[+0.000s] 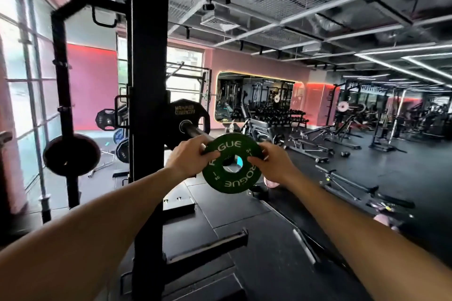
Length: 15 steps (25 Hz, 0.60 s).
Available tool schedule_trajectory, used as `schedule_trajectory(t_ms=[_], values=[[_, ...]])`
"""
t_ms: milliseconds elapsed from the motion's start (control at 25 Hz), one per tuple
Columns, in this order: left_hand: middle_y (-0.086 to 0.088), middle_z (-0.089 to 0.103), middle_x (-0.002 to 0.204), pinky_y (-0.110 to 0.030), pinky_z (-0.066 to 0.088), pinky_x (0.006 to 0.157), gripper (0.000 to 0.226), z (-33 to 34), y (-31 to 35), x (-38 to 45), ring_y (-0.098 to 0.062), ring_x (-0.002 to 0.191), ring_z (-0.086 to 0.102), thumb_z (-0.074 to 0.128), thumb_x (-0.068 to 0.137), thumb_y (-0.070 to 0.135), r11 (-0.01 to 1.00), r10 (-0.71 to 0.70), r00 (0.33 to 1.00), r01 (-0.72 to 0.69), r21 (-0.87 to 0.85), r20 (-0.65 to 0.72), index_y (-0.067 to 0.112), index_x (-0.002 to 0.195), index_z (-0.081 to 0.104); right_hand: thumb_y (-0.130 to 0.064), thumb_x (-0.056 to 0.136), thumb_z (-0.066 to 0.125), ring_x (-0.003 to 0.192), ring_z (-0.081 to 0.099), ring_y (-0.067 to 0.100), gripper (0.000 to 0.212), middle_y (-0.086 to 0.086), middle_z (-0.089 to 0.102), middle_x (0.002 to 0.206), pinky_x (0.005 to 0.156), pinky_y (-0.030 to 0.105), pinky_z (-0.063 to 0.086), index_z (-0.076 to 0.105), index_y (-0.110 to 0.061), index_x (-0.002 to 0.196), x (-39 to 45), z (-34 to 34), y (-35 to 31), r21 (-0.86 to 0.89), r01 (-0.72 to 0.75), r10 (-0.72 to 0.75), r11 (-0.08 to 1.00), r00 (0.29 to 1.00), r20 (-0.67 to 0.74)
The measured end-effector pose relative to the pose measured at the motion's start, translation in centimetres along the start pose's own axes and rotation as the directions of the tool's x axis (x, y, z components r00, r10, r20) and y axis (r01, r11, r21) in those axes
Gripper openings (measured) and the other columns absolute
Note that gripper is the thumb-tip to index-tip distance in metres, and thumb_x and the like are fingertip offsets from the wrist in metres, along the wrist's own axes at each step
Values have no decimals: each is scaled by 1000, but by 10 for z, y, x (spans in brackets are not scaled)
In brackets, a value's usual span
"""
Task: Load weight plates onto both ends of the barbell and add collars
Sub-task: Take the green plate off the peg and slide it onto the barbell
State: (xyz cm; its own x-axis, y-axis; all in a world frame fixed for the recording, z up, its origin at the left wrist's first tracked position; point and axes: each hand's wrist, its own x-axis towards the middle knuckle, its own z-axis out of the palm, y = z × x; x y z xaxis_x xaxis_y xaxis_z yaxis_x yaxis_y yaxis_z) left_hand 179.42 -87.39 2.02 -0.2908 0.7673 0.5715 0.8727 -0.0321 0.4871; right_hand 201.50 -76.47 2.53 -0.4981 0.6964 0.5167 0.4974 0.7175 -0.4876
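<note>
The black rack upright (149, 80) is the largest thing in view and stands in the middle-left, running from the floor up past the top edge. Just right of the upright, a big black plate (187, 117) sits on the barbell sleeve (195, 132); its yellow lettering reads "HAMMER STRENGTH", a little blurred. The steel sleeve sticks out from that plate toward the camera, and its near end is hidden behind the hands and the small plate. Left of the upright, a dark round plate (72, 155) hangs on a second black post, and further plates, one of them blue, are stored low between that post and the upright; their markings are too small to read.

The green plate (231, 163) is held up in the air right of the upright, just in front of the sleeve's end, its flat face turned to the camera. White letters around the face read "ROGUE" several times over, with "1 KG" at the lower left and "KG" again at the upper right. The floor shows through its centre hole.

The left hand (187, 159) grips the plate's left edge, fingers curled behind the rim and thumb on the face. The right hand (270, 162) pinches the right edge the same way.
</note>
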Motion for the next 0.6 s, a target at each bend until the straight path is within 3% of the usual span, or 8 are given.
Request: schedule_trajectory(t_ms=[120, 240, 480, 560, 600], values=[[14, 65, 81, -31, 51, 72, 17, 2, 3, 7, -15, 80, 65, 74, 86, 47, 1000, -19, 1000, 20, 14, -23, 45, 86, 58, -22, 92, 72, 90, 64, 25, 31, 13, 70, 107, 77, 33, 50, 68, -3, 115, 16, 7, 14, 74, 57, -58, 996, 998, 10], [24, 62, 61, -25, 43, 59, 26, 1, 4, 10, 4, 59, 58, 78, 82, 44, 1000, 10, 999, -10, 3, -36, 51, 75, 55, -18, 91, 73, 93, 68, 31, 30, 16, 72, 105, 80, 36, 53, 68, -1, 115, 27, 15, 23, 143, 81, -82, 986, 997, 7], [7, 52, 63, -38, 51, 63, 33, 2, -4, 16, -9, 57, 52, 81, 79, 37, 989, 145, 988, -145, 4, -45, 52, 74, 52, -20, 90, 74, 96, 68, 31, 32, 6, 66, 101, 88, 48, 56, 66, -6, 117, 34, 29, 35, 259, 56, -66, 964, 997, 32], [8, 47, 61, -33, 48, 59, 29, 4, -8, 18, -6, 54, 48, 79, 77, 41, 977, 211, 974, -212, 7, -86, 50, 74, 51, -22, 90, 75, 91, 68, 27, 31, 8, 68, 104, 83, 42, 58, 66, -8, 116, 35, 31, 38, 285, 71, -80, 956, 997, 17], [9, 46, 60, -30, 45, 58, 28, 5, -11, 19, -6, 54, 48, 78, 77, 42, 971, 237, 965, -238, 3, -110, 48, 74, 51, -23, 90, 75, 86, 68, 21, 32, 8, 69, 106, 76, 31, 58, 67, -9, 117, 37, 32, 40, 287, 87, -88, 954, 996, -8]])
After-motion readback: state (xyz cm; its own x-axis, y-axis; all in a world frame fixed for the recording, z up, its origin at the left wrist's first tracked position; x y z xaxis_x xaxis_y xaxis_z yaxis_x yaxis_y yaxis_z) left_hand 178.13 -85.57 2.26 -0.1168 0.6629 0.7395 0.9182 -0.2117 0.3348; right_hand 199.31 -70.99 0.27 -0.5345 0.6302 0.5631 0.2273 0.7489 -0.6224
